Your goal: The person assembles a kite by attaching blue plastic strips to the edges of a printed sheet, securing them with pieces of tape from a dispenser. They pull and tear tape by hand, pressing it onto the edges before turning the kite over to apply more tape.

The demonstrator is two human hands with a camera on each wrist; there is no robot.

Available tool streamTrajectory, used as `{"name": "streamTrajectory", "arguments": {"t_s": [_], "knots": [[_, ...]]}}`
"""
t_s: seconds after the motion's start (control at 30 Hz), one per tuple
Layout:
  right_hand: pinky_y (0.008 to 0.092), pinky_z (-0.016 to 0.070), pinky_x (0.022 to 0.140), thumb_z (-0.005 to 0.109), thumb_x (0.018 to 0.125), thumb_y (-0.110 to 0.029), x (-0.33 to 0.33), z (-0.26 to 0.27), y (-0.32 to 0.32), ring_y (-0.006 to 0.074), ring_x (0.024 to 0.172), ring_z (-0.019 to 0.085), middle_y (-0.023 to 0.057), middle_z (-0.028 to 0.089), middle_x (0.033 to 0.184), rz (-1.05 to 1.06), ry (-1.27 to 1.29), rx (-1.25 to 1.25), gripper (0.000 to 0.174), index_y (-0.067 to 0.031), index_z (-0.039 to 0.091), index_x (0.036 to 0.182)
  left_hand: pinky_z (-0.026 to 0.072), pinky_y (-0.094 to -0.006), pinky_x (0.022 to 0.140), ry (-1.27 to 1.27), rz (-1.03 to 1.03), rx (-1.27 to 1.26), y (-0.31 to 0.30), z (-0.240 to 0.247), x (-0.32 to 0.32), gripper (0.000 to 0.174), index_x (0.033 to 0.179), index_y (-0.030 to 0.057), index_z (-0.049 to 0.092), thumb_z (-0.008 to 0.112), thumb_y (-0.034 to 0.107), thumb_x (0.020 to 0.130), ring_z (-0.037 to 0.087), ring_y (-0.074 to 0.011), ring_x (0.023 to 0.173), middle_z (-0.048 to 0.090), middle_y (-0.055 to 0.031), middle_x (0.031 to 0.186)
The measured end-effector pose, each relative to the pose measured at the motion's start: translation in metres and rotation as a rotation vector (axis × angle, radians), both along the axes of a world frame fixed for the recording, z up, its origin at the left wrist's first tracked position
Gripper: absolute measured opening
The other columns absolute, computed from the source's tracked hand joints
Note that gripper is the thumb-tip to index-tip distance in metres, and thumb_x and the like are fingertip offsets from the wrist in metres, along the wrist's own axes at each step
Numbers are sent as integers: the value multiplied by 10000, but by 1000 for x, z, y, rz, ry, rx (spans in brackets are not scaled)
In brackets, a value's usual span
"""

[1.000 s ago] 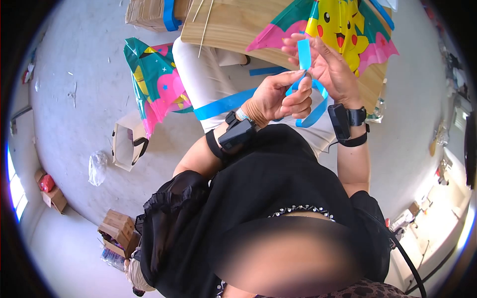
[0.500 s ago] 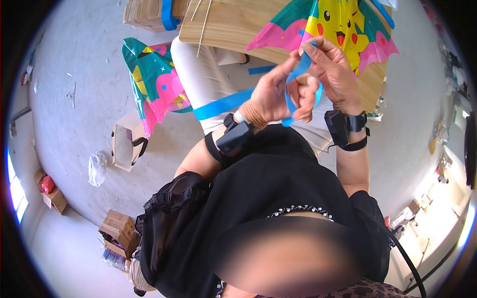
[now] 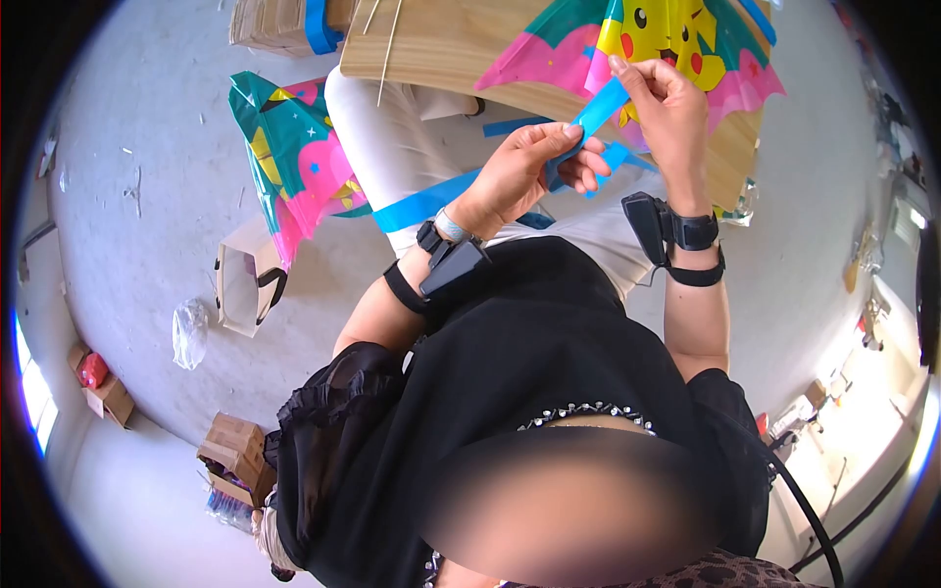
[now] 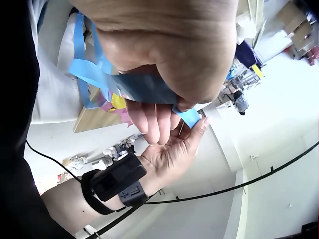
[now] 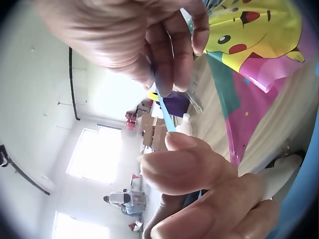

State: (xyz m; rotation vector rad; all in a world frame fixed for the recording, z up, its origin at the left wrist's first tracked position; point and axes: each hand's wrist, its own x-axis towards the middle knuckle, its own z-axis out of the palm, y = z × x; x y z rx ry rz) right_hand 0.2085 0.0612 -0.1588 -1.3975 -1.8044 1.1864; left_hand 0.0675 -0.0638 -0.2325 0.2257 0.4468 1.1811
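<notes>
A flat blue ribbon [image 3: 603,108] runs short and taut between the two hands in the head view. My left hand [image 3: 515,176] pinches it between thumb and fingers, the other fingers loosely bent. Up and to the right, my right hand [image 3: 676,122] pinches its end between thumb and fingertips. The rest of the blue ribbon [image 4: 89,72] hangs in loops below the left palm in the left wrist view. In the right wrist view the ribbon [image 5: 166,114] shows edge-on between both hands. Just beyond the right hand lies a kite-like printed sheet [image 3: 720,73] with a yellow cartoon figure.
The printed sheet lies on a wooden board [image 3: 451,59] with thin sticks [image 3: 388,54]. Another printed sheet [image 3: 294,157] hangs left of the person's leg. A blue band [image 3: 426,201] crosses the thigh. A cardboard box [image 3: 274,24] stands far left, a white bag [image 3: 245,279] on the floor.
The right hand has closed its fingertips on the ribbon's end. The ribbon, looped and slack before, is now straight between the hands; the left hand has shifted slightly left.
</notes>
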Motion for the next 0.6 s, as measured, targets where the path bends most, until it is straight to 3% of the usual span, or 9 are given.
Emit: {"name": "streamTrajectory", "arguments": {"t_s": [0.27,0.6], "knots": [[220,384,529,742,976,-331,-3,2,1,28,572,479,-31,570,613,26,-104,57,376,7,683,821,576,-341,811,-19,-20,-34,-1,1,0,381,1155,-78,634,463,260,1108,696,-224,835,734,-180,996],[230,452,564,727,982,-321,-9,7,0,52,584,533,-6,601,631,53,-211,74,356,9,697,852,582,-357,853,-74,-35,-89,0,2,-2,409,1188,-94,622,431,258,1106,715,-250,887,731,-211,1057]]}}
